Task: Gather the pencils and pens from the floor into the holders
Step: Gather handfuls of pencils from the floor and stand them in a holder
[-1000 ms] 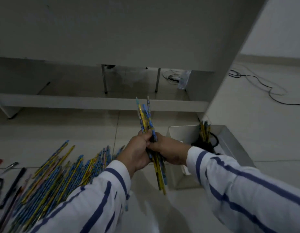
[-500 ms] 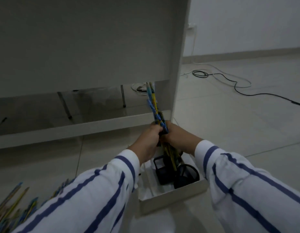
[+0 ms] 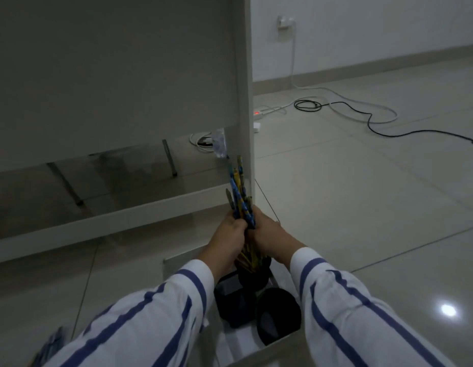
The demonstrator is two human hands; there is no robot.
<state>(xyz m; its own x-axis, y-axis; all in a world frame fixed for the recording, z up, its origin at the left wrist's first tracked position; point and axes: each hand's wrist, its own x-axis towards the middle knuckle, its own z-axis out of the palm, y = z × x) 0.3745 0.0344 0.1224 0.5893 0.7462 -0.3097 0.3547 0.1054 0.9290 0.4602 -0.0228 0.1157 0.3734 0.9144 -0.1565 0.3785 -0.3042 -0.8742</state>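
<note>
Left hand [image 3: 229, 235] and right hand [image 3: 270, 234] both grip the upright bundle of blue-and-yellow pencils [image 3: 239, 193], whose lower ends dip into a dark round holder [image 3: 254, 277] in the white box [image 3: 277, 348]; an uneven release could spill some over its rim.

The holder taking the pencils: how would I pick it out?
At the foot of the white cabinet's upright panel, a white box sits on the floor with three dark holders. It is the farthest holder, under the left hand and right hand, the only one with pencils standing in it.
</note>
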